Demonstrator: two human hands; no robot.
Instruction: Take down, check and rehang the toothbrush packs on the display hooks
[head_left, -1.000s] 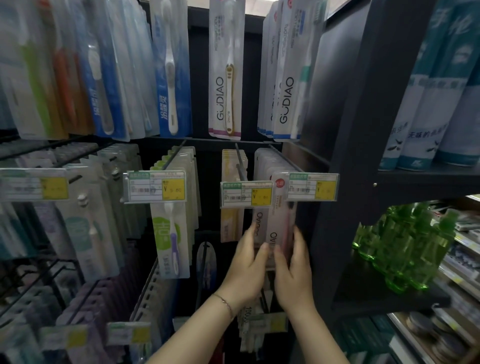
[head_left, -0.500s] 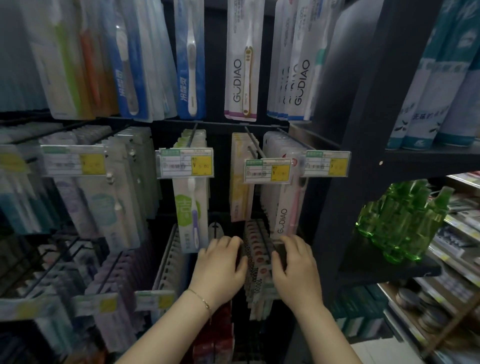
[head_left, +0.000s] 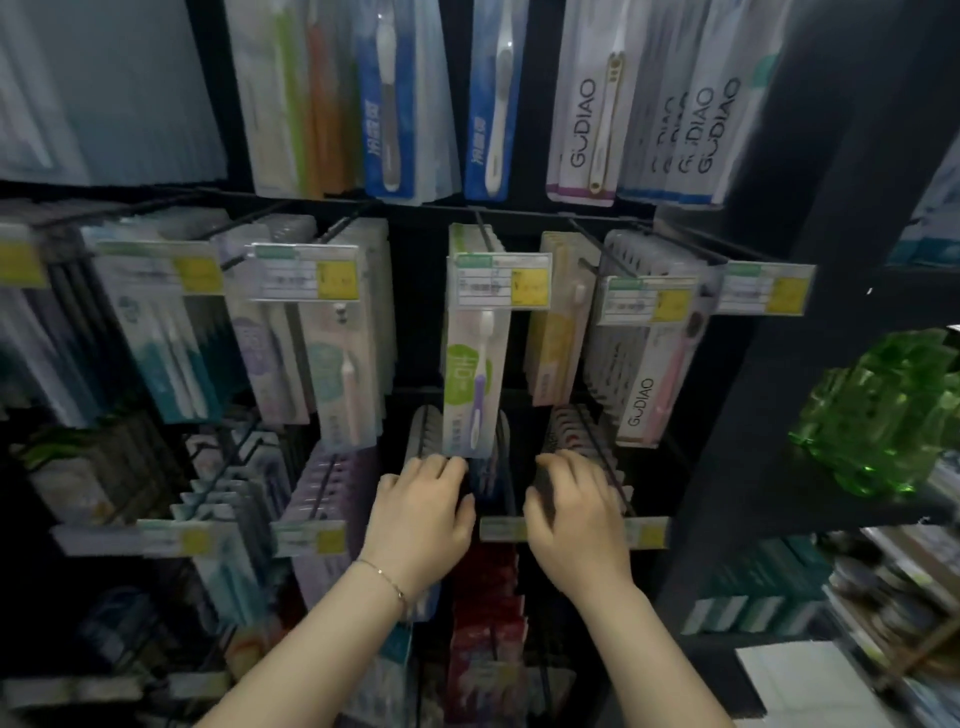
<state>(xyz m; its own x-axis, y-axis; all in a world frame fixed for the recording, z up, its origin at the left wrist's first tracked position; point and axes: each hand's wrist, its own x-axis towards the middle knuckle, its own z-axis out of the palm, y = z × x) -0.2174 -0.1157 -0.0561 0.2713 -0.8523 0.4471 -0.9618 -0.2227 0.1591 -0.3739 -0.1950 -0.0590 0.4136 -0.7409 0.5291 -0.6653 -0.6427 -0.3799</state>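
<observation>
Rows of toothbrush packs hang on black hooks behind yellow price tags. My left hand (head_left: 421, 519) curls its fingers over the tops of the grey packs (head_left: 423, 431) on a lower hook, just under a green-and-purple pack (head_left: 472, 384). My right hand (head_left: 576, 514) curls over the front of the red-and-white packs (head_left: 571, 426) on the neighbouring lower hook. A pink GUDIAO pack (head_left: 649, 395) hangs above and to the right of it. The fingertips are hidden among the packs, and the picture is blurred.
A black upright (head_left: 779, 312) bounds the hooks on the right. Beyond it, green bottles (head_left: 878, 410) stand on a shelf. A price strip (head_left: 501, 529) crosses between my hands. More packs hang above, to the left and below.
Both hands dropped from the GUDIAO pack on the middle row to the lower hooks and spread apart. The view tilted downward.
</observation>
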